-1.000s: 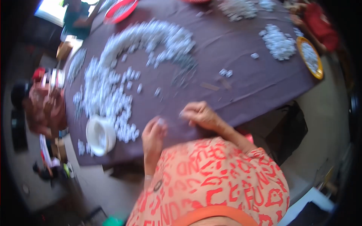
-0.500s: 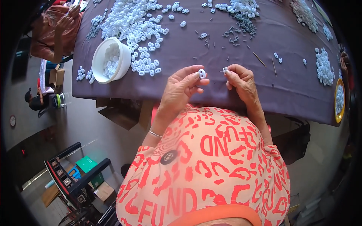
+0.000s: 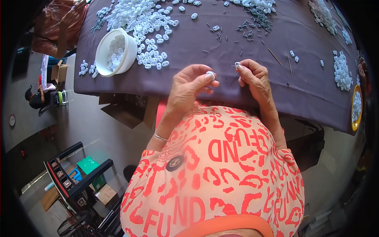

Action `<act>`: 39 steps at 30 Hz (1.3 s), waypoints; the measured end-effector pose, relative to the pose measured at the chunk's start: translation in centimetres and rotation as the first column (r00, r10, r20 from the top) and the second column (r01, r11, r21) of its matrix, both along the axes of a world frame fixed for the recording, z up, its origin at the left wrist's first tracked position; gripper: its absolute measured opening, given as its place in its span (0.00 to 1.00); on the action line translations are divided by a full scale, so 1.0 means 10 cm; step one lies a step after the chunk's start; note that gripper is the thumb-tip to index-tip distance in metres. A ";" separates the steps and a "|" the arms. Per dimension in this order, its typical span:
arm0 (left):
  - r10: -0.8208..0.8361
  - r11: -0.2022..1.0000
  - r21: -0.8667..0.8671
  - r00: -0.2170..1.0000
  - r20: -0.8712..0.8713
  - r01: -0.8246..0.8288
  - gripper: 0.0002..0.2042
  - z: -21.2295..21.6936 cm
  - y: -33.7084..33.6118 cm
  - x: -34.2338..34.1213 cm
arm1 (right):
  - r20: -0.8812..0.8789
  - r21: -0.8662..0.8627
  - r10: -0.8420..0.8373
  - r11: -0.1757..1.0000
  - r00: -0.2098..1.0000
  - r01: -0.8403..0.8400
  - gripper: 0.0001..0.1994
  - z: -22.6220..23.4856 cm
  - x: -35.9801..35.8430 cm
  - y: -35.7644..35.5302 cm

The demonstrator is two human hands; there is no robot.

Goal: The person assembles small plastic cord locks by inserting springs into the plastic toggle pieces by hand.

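Observation:
Above the table's near edge, my left hand (image 3: pixel 186 87) pinches a small white oval plastic piece (image 3: pixel 210 74) between thumb and forefinger. The piece is turned nearly edge-on. To its right, my right hand (image 3: pixel 256 79) grips another small white plastic piece (image 3: pixel 237 64) at its fingertips, and a thin pin-like end sticks out of it toward the left. The two pieces are apart. Loose white two-holed ovals (image 3: pixel 152 59) lie beyond my left hand. Past my right hand are scattered short grey pins (image 3: pixel 249 33).
A white tub (image 3: pixel 131 55) of pale pieces leans at the left. Large heaps of white ovals (image 3: pixel 128 17) cover the far left. Two thin sticks (image 3: pixel 275 56) lie at right, near a white pile (image 3: pixel 342 73) and a yellow bowl (image 3: pixel 355 125). Another person (image 3: pixel 59 27) sits far left.
My left hand has tilted its white piece from face-on to nearly edge-on. My right hand keeps its hold, slightly higher in view. The whole view has shifted a little.

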State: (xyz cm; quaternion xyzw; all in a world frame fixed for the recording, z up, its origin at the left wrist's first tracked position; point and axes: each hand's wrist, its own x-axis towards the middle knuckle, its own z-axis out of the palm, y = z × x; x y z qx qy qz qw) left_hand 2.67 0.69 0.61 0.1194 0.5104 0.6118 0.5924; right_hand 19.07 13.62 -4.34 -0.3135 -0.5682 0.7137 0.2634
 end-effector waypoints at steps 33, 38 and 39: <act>-0.036 0.992 -0.015 -0.163 -0.986 -0.127 0.08 -0.39 -0.02 -0.22 | 0.009 -0.052 0.010 0.999 1.000 -0.009 0.09 0.01 0.03 -0.01; -0.069 0.995 -0.063 -0.066 -0.995 -0.080 0.08 -0.43 0.16 -0.12 | -0.007 -0.077 0.015 0.997 1.000 -0.016 0.09 0.03 0.03 0.00; -0.072 0.996 -0.068 -0.066 -0.995 -0.062 0.08 -0.42 0.19 -0.12 | 0.006 -0.074 0.026 0.997 1.000 -0.025 0.09 0.03 0.03 0.00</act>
